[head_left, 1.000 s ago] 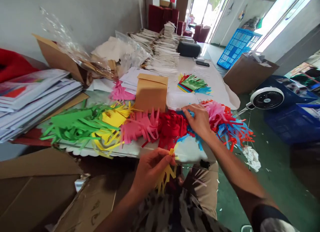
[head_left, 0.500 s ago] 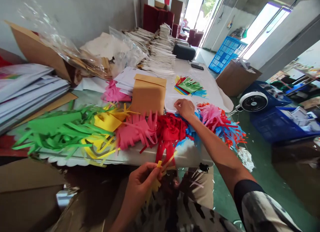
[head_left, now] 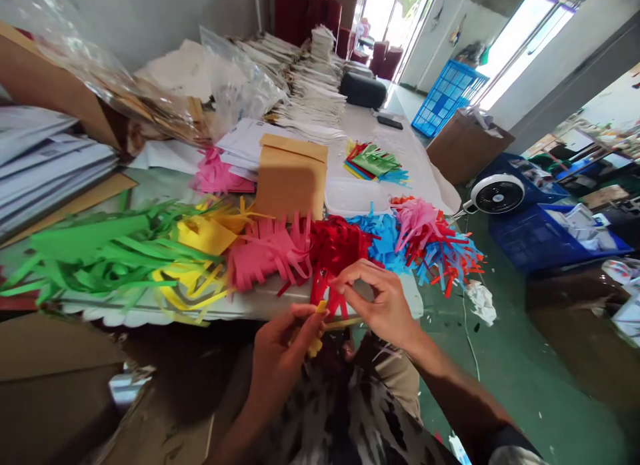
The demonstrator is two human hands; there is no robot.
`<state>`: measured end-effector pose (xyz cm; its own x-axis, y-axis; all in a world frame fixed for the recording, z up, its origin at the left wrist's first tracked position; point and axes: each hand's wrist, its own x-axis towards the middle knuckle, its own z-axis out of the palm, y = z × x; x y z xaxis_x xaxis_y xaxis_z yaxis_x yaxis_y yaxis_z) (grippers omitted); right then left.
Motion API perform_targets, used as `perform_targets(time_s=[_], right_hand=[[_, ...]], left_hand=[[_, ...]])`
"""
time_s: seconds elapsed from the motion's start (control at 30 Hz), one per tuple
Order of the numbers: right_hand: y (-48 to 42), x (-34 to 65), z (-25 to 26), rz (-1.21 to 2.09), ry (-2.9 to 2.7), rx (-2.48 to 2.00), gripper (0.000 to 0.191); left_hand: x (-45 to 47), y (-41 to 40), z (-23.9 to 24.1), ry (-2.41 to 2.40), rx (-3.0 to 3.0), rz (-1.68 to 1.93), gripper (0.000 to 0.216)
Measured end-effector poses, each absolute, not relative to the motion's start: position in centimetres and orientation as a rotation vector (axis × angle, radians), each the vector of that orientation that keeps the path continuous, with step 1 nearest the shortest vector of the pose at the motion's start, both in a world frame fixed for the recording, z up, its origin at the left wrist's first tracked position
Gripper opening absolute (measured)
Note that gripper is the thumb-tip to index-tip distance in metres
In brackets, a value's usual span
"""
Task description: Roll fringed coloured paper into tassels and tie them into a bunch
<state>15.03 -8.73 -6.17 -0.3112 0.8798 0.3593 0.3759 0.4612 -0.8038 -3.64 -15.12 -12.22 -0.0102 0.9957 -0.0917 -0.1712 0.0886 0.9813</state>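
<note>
My left hand is closed on a yellow fringed paper piece, held below the table's front edge over my lap. My right hand is just to its right, thumb and fingers pinched at the yellow piece's end, right under the red fringed paper. Along the table's front lie piles of cut fringed paper: green, yellow, pink, red, blue and a mixed pink, red and blue heap.
A brown paper envelope stands behind the piles, beside a clear plastic lid. A small stack of coloured fringes lies farther back. Stacks of white papers, cardboard, a floor fan, blue crates.
My right hand has come back from the clear lid on the table to the yellow piece in my left hand. The view has tipped slightly down and left.
</note>
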Motion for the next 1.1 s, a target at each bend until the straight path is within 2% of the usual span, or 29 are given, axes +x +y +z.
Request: perform_targets(time_s=[0.1,0.27,0.53,1.1], right_hand=[[-10.8,15.9,-6.5,0.903,-1.774,-1.050,0.009],[-12.3,17.1,-6.6,0.960,-1.713,-1.001,0.017],[-13.3,18.4,-6.0,0.836,-1.714,-1.022,0.020],[-14.2,19.0,-5.3,0.783,-1.832,-0.984,0.017]], left_hand=[[-3.2,-15.3,-11.8,1.168,1.100,1.244,0.024],[-2.0,-15.4,-10.4,1.166,1.221,1.255,0.022],[-0.9,-15.8,-8.9,1.181,1.442,1.227,0.019],[-0.6,-16.5,-8.4,1.191,1.610,1.170,0.017]])
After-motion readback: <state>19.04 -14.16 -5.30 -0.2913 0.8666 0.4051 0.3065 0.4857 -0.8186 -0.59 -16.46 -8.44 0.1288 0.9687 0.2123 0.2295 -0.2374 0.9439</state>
